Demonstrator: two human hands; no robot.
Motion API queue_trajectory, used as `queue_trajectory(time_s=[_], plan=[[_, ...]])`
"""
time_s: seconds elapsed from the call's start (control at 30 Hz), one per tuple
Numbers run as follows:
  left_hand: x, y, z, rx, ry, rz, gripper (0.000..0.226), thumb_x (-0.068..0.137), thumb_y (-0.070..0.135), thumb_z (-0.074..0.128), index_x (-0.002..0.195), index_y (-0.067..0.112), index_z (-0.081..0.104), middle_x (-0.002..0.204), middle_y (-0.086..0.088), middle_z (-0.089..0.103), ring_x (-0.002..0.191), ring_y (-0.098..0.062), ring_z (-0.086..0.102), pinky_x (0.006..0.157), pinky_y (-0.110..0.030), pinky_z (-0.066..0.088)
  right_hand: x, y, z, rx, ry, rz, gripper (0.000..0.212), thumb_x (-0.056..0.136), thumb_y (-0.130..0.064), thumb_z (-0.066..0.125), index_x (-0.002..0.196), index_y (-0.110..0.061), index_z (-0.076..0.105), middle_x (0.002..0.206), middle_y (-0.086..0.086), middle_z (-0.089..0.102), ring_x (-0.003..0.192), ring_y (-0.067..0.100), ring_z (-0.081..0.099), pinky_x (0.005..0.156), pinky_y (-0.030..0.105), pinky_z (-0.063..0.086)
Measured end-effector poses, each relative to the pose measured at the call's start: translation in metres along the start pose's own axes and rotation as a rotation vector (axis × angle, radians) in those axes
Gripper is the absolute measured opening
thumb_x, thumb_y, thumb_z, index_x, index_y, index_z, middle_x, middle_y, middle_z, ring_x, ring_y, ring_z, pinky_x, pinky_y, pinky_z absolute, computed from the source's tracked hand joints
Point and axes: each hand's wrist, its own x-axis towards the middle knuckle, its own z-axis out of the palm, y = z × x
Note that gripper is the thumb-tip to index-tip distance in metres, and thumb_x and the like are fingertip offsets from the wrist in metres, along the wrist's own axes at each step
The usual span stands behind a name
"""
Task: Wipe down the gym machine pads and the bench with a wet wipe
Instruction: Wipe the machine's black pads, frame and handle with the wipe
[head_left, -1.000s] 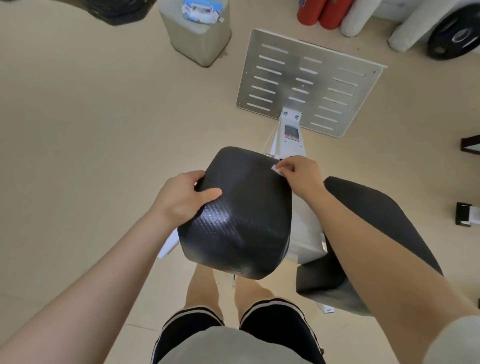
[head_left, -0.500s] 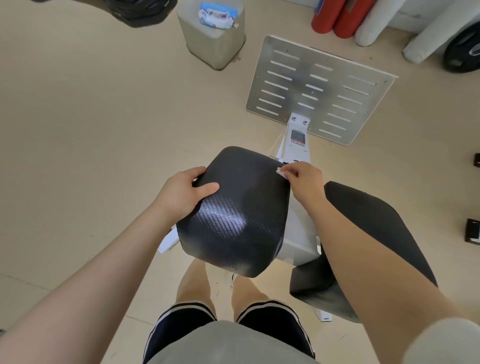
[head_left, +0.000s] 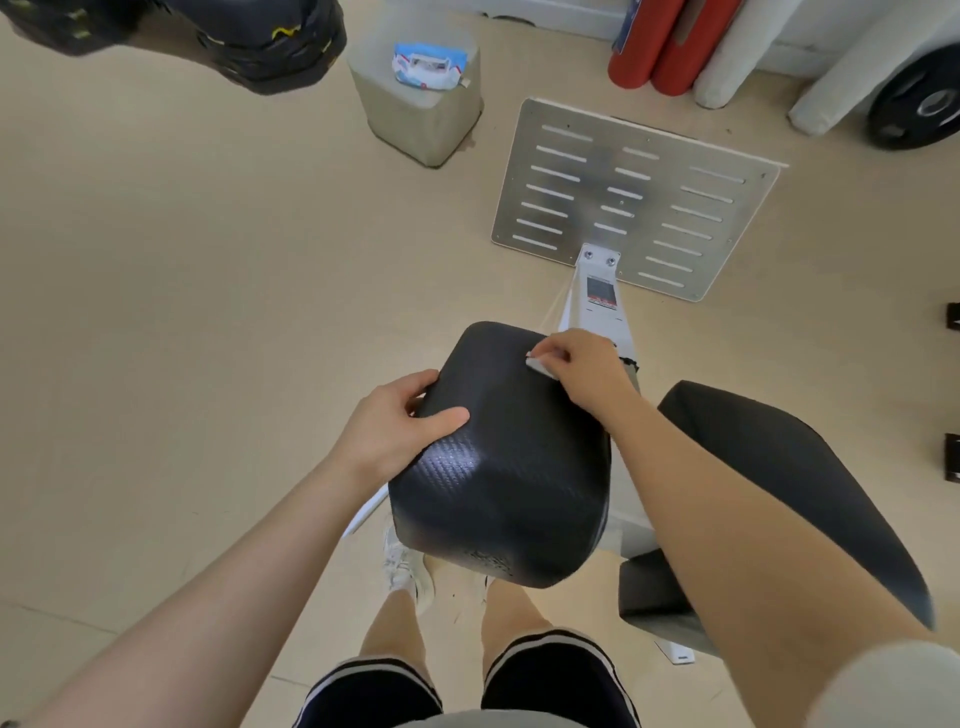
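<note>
A black textured machine pad (head_left: 511, 467) fills the middle of the view, above my legs. My left hand (head_left: 400, 431) grips its left edge, thumb lying on the top face. My right hand (head_left: 584, 371) presses a small white wet wipe (head_left: 537, 366) against the pad's far right corner; most of the wipe is hidden under the fingers. A second black pad (head_left: 789, 488) sits lower to the right, partly covered by my right forearm.
The machine's white post (head_left: 600, 299) runs to a slotted metal footplate (head_left: 634, 197) on the beige floor. A pack of wipes (head_left: 428, 65) lies on a grey block (head_left: 421, 117). Red and white foam rollers (head_left: 670, 47) and a weight plate (head_left: 919, 109) stand at the back right.
My right hand has slid the wipe from the pad's far right edge slightly inward onto its top face. My left hand keeps its grip; the camera has tilted a little.
</note>
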Motion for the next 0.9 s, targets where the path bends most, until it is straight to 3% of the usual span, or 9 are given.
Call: queue_trajectory(time_s=[0.1, 0.2, 0.23, 0.33, 0.47, 0.6, 0.7, 0.8, 0.9], plan=[[-0.005, -0.005, -0.009, -0.204, -0.142, -0.001, 0.04, 0.079, 0.005, 0.068, 0.114, 0.023, 0.06, 0.107, 0.012, 0.069, 0.101, -0.003, 0.063, 0.091, -0.021, 0.049, -0.003, -0.033, 0.005, -0.041, -0.072, -0.01, 0.022, 0.09, -0.012, 0.051, 0.104, -0.01, 0.069, 0.113, 0.008, 0.064, 0.108, 0.022, 0.055, 0.09, 0.021, 0.036], [-0.001, -0.008, -0.02, -0.271, -0.241, -0.013, 0.042, 0.082, -0.008, 0.058, 0.102, 0.029, 0.059, 0.088, 0.025, 0.07, 0.087, 0.011, 0.063, 0.073, -0.004, 0.046, -0.043, -0.065, 0.013, -0.005, -0.18, -0.333, 0.018, 0.089, -0.016, 0.056, 0.096, -0.009, 0.072, 0.103, 0.004, 0.068, 0.096, 0.014, 0.058, 0.083, 0.017, 0.04], [0.0, -0.009, -0.024, -0.26, -0.273, -0.024, 0.045, 0.082, -0.008, 0.058, 0.105, 0.031, 0.058, 0.09, 0.026, 0.069, 0.089, 0.013, 0.061, 0.075, -0.004, 0.045, -0.056, -0.07, 0.017, -0.002, -0.199, -0.392, 0.018, 0.089, -0.015, 0.056, 0.096, -0.01, 0.072, 0.102, 0.002, 0.067, 0.093, 0.009, 0.056, 0.082, 0.012, 0.04], [0.004, -0.015, -0.035, -0.251, -0.373, -0.074, 0.06, 0.083, -0.005, 0.059, 0.134, 0.022, 0.044, 0.127, 0.012, 0.057, 0.12, 0.001, 0.049, 0.101, -0.018, 0.037, -0.057, -0.069, 0.024, 0.041, -0.148, -0.383, 0.02, 0.09, -0.013, 0.055, 0.102, -0.013, 0.071, 0.104, 0.001, 0.067, 0.093, 0.004, 0.054, 0.08, 0.004, 0.034], [0.007, -0.021, -0.043, -0.324, -0.495, -0.048, 0.059, 0.077, 0.006, 0.057, 0.133, 0.018, 0.045, 0.129, 0.002, 0.058, 0.117, -0.009, 0.056, 0.094, -0.021, 0.046, -0.011, -0.063, 0.031, -0.028, -0.048, -0.147, 0.026, 0.092, -0.009, 0.048, 0.107, -0.014, 0.068, 0.115, 0.007, 0.064, 0.107, 0.02, 0.056, 0.091, 0.02, 0.036], [0.016, -0.029, -0.047, -0.428, -0.415, -0.097, 0.063, 0.06, 0.013, 0.05, 0.124, 0.012, 0.055, 0.127, -0.004, 0.058, 0.121, -0.017, 0.052, 0.099, -0.027, 0.044, 0.027, -0.068, 0.037, -0.136, -0.043, 0.009, 0.029, 0.09, -0.005, 0.046, 0.106, -0.01, 0.069, 0.117, 0.008, 0.063, 0.109, 0.021, 0.055, 0.091, 0.019, 0.035], [0.012, -0.028, -0.051, -0.557, -0.369, -0.129, 0.049, 0.065, 0.017, 0.048, 0.112, 0.01, 0.058, 0.119, -0.007, 0.06, 0.117, -0.02, 0.053, 0.104, -0.034, 0.038, 0.002, -0.086, 0.034, -0.107, -0.096, -0.064, 0.025, 0.09, -0.01, 0.049, 0.105, -0.013, 0.069, 0.112, 0.007, 0.065, 0.104, 0.018, 0.057, 0.088, 0.019, 0.037], [0.007, -0.029, -0.055, -0.543, -0.384, -0.1, 0.042, 0.088, 0.019, 0.041, 0.127, 0.006, 0.049, 0.127, -0.012, 0.057, 0.116, -0.023, 0.053, 0.108, -0.04, 0.036, -0.053, -0.104, 0.038, -0.15, -0.151, -0.243, 0.023, 0.092, -0.014, 0.05, 0.105, -0.014, 0.068, 0.109, 0.005, 0.065, 0.1, 0.018, 0.057, 0.091, 0.025, 0.042], [0.001, -0.024, -0.057, -0.432, -0.406, -0.068, 0.041, 0.1, 0.018, 0.023, 0.135, 0.007, 0.041, 0.134, -0.01, 0.052, 0.121, -0.022, 0.051, 0.11, -0.041, 0.034, -0.086, -0.11, 0.047, -0.124, -0.088, -0.347, 0.022, 0.092, -0.011, 0.051, 0.105, -0.012, 0.069, 0.109, 0.005, 0.065, 0.1, 0.017, 0.059, 0.091, 0.021, 0.041]])
